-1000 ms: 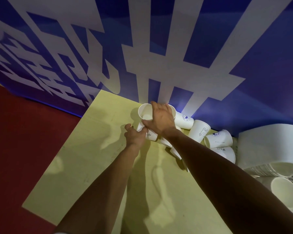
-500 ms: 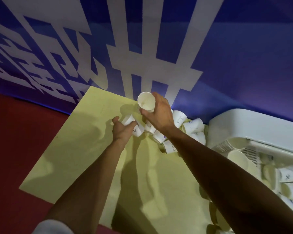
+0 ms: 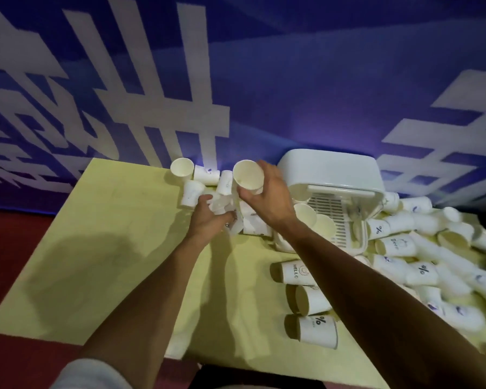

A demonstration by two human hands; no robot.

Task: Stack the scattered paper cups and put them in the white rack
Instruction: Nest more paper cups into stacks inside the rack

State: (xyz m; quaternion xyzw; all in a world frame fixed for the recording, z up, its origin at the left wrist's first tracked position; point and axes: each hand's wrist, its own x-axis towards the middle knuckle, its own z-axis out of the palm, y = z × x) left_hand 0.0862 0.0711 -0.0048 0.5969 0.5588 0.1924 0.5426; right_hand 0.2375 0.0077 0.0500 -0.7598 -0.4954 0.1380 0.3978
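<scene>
- Here we are over the yellow table (image 3: 110,248). The right hand (image 3: 270,200) has a raised cup (image 3: 247,175) lifted clear of the surface, thumb and fingers wrapped round its wall, with the open mouth tipped toward us.
- Lower and just to the left, the left hand (image 3: 206,223) is down on the table, fingers curled round a tabletop cup (image 3: 237,227) lying on its side. It's blurred, but we can make out a small printed drawing on it.
- More white cups are tucked in beneath the right wrist, touching that one. We cannot count them.
- At the far edge, the back cups (image 3: 206,175) sit in a loose cluster near the wall. One shows its mouth to us and the others are toppled.
- The white rack (image 3: 334,169) is right beside the right hand, against the wall and tilted, its slatted inside facing us. Two cups (image 3: 305,214) rest against the slats, mouths toward us.
- Off to the right of the rack we get a big heap of cups (image 3: 432,248), all on their sides and spilling toward the near edge of the table.
- Nearer to us, three lie in a column with their brown insides pointing left: the HELLO cup (image 3: 295,272), a plain cup (image 3: 312,300), then the % cup (image 3: 317,332).
- Behind it all hangs a blue banner (image 3: 292,80) with big white characters. There's red floor (image 3: 11,248) to the left and a grey sleeve (image 3: 90,374) at the bottom edge.
</scene>
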